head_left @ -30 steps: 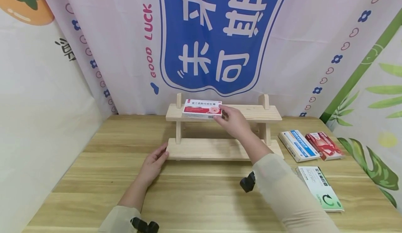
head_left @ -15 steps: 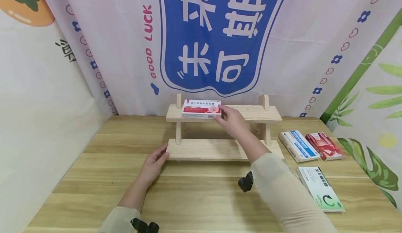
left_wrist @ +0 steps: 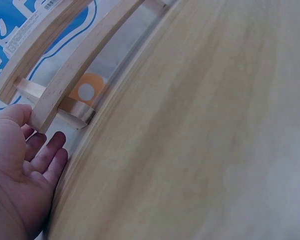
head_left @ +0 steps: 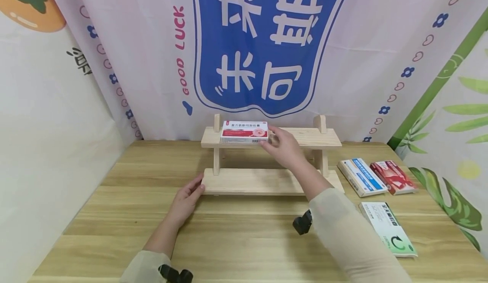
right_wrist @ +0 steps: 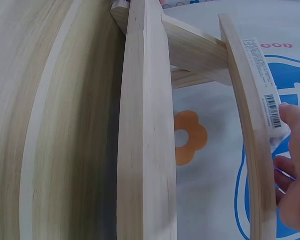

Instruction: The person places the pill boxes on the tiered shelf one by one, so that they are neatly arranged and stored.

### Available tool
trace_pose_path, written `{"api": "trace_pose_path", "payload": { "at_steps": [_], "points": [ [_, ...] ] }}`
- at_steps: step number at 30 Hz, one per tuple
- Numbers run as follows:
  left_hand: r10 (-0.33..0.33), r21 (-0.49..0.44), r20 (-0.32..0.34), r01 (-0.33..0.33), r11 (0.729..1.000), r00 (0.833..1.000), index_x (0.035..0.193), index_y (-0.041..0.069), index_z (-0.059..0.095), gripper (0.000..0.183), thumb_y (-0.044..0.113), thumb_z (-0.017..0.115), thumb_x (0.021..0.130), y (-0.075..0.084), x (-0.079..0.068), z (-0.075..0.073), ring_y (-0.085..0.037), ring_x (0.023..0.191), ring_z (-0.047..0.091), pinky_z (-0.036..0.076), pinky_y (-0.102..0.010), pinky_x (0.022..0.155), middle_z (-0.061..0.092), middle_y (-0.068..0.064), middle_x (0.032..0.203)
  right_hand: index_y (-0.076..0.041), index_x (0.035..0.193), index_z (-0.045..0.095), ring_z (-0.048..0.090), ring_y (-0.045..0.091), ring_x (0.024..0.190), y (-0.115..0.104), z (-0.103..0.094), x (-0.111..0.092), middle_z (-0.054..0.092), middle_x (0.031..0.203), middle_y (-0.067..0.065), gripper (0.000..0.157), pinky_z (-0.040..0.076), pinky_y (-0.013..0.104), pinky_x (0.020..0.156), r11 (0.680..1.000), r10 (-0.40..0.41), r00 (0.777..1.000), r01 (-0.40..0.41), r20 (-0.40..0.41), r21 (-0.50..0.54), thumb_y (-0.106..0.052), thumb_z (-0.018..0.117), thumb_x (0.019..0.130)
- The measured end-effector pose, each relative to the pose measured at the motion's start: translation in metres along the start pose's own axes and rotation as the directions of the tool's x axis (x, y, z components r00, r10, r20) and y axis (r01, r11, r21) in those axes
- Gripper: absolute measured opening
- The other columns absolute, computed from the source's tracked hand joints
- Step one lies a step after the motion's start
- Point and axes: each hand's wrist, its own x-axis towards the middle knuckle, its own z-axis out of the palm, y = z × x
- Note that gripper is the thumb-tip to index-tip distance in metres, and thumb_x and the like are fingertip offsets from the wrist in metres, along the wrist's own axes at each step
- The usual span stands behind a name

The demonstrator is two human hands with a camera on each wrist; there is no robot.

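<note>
A white-and-red medicine box point(head_left: 245, 132) lies at the left of the upper board of a two-tier wooden display rack point(head_left: 305, 137). My right hand point(head_left: 284, 147) holds the box at its right end, thumb at the front corner. From the right wrist, the thumb touches the barcoded side of the medicine box point(right_wrist: 266, 95); the far fingertips are hidden. My left hand point(head_left: 186, 200) grips the left end of the rack's lower board point(head_left: 251, 180). In the left wrist view, the left hand's thumb point(left_wrist: 21, 114) presses the board end, with the other fingers curled beneath.
Right of the rack lie a blue-and-white medicine box point(head_left: 363, 177) and a red one point(head_left: 394, 177). Nearer the front is a green-and-white box point(head_left: 389, 228), partly behind the right sleeve. A printed cloth point(head_left: 160, 62) hangs behind the wooden table point(head_left: 114, 215).
The box has shifted very slightly left on the upper board since a second ago. Both hands stay almost where they were, and the rack has not visibly moved.
</note>
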Motion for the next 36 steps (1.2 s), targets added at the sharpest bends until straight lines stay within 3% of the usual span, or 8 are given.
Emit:
{"api": "trace_pose_path", "payload": {
  "at_steps": [15, 23, 36],
  "points": [
    [-0.019, -0.005, 0.009, 0.02, 1.0, 1.0, 0.15, 0.01, 0.039, 0.05, 0.024, 0.05, 0.103, -0.005, 0.005, 0.0, -0.026, 0.143, 0.038, 0.032, -0.04, 0.119, 0.038, -0.012, 0.156, -0.018, 0.15, 0.039, 0.049, 0.034, 0.133, 0.025, -0.029, -0.027, 0.042, 0.153, 0.012, 0.068, 0.042, 0.054, 0.112, 0.997, 0.041, 0.999, -0.04, -0.022, 0.065, -0.046, 0.064, 0.092],
    [-0.011, 0.004, 0.001, 0.011, 1.0, 1.0, 0.149, 0.009, 0.039, 0.05, 0.025, 0.05, 0.103, -0.004, 0.004, 0.001, -0.026, 0.141, 0.041, 0.034, -0.039, 0.117, 0.04, -0.013, 0.155, -0.008, 0.149, 0.038, 0.035, 0.038, 0.142, 0.043, -0.042, -0.045, 0.039, 0.153, 0.019, 0.065, 0.03, 0.056, 0.118, 0.995, 0.003, 0.998, 0.004, -0.07, 0.097, -0.034, 0.063, 0.095],
    [0.002, 0.009, -0.001, -0.002, 1.0, 1.0, 0.149, 0.008, 0.039, 0.05, 0.025, 0.05, 0.103, -0.004, 0.003, 0.001, -0.027, 0.142, 0.039, 0.032, -0.039, 0.118, 0.04, -0.014, 0.155, -0.011, 0.15, 0.038, 0.032, 0.038, 0.145, 0.068, -0.059, -0.077, 0.039, 0.155, 0.016, 0.069, 0.028, 0.059, 0.118, 0.999, 0.041, 0.99, -0.037, -0.134, 0.037, -0.045, 0.06, 0.095]
  ]
}}
